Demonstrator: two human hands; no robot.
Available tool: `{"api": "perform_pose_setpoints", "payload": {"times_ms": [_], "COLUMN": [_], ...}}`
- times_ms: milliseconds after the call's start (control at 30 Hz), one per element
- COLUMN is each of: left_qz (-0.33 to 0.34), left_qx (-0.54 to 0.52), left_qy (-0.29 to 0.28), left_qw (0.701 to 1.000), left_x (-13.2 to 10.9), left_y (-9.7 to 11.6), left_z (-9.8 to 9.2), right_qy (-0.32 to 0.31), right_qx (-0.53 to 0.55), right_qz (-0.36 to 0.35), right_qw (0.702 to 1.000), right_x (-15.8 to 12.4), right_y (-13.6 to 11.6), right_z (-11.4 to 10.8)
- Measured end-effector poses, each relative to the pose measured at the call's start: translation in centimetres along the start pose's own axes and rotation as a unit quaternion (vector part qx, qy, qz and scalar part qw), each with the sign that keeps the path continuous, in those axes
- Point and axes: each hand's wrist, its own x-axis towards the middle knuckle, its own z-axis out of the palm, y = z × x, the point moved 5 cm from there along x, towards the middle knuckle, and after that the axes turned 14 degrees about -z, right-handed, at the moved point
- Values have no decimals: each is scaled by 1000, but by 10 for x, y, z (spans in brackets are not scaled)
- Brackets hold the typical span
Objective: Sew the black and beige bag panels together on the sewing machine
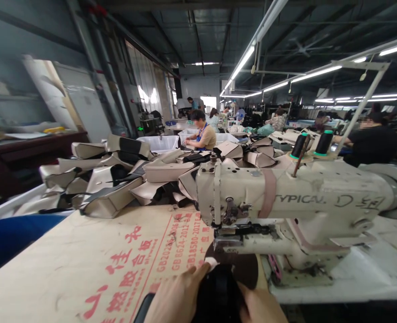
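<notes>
Low in the view, a dark black piece point(218, 294), soft-looking and slightly blurred, is held between my two hands. My left hand point(176, 296) grips its left side, fingers pointing forward. A small pale bit point(211, 260) shows by those fingertips; I cannot tell what it is. From the right, my right hand point(261, 305) closes on the other side, its fingertips partly hidden behind the black piece. Just ahead stands a cream sewing machine point(302, 193) with a cylinder arm point(249, 244). My hands are in front of that arm, apart from the needle area.
A plywood table top point(84, 255) with red print spreads to the left. Behind it lies a heap of beige bag parts point(114, 193) with black linings. Two black thread spools point(299, 146) stand behind the machine. Farther back, a person point(203, 132) works beside white bins point(163, 143).
</notes>
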Motion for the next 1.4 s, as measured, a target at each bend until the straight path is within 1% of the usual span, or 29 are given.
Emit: {"api": "perform_pose_setpoints", "payload": {"times_ms": [67, 133, 200, 233, 267, 333, 400, 433, 533, 600, 667, 733, 800, 900, 967, 1033, 1100, 1167, 1200, 1300, 1400], "left_qz": [-1, 9, 13, -1, -20, -45, -34, -25, -18, -34, -70, -87, -48, 43, 82, 102, 113, 126, 131, 140, 149], "left_qx": [0, -26, -78, -107, -128, -140, -119, -103, -57, -28, -11, -16, -52, -109, -115, -110, -105, -102, -101, -101, -117], "left_qy": [-14, -15, -23, -26, -22, 7, 48, 57, 43, 68, 117, 153, 151, 112, 112, 118, 92, 54, 43, 48, 49], "left_qw": [1000, 1000, 997, 994, 991, 989, 991, 993, 997, 997, 991, 984, 986, 987, 984, 982, 984, 985, 985, 984, 981], "left_x": [6, 11, 16, 21, 27, 42, 59, 68, 93, 106, 112, 107, 88, 40, 10, -9, -17, -19, -19, -20, -17], "left_y": [5, 6, 5, 2, 0, -2, 2, 4, 7, 1, -7, -12, -8, 8, 18, 24, 26, 24, 21, 14, 12], "left_z": [3, 1, -3, -4, -5, -2, 6, 12, 25, 21, 8, -6, -15, -17, -15, -13, -12, -13, -14, -17, -12], "right_qy": [-12, -3, 4, 18, 43, 113, 168, 181, 206, 215, 216, 215, 213, 204, 194, 177, 163, 147, 138, 106, 82], "right_qx": [-5, 6, 28, 34, 32, 9, -19, -29, -46, -50, -51, -51, -49, -39, -29, -19, -8, 6, 14, 35, 76], "right_qz": [-21, -49, -76, -85, -89, -93, -99, -106, -121, -126, -126, -125, -125, -122, -128, -142, -153, -161, -165, -184, -198], "right_qw": [1000, 999, 997, 996, 995, 989, 981, 977, 970, 967, 967, 967, 968, 971, 972, 974, 975, 976, 977, 977, 974], "right_x": [10, 19, 24, 25, 25, 23, 19, 18, 15, 15, 15, 16, 16, 16, 17, 19, 21, 23, 24, 25, 26], "right_y": [0, -2, -3, -2, 0, 6, 12, 13, 14, 13, 11, 10, 8, 7, 6, 3, 1, 0, -1, -5, -12], "right_z": [-11, -18, -16, -13, -9, 0, 9, 13, 18, 17, 15, 13, 13, 10, 7, 3, -2, -6, -8, -11, -13]}}
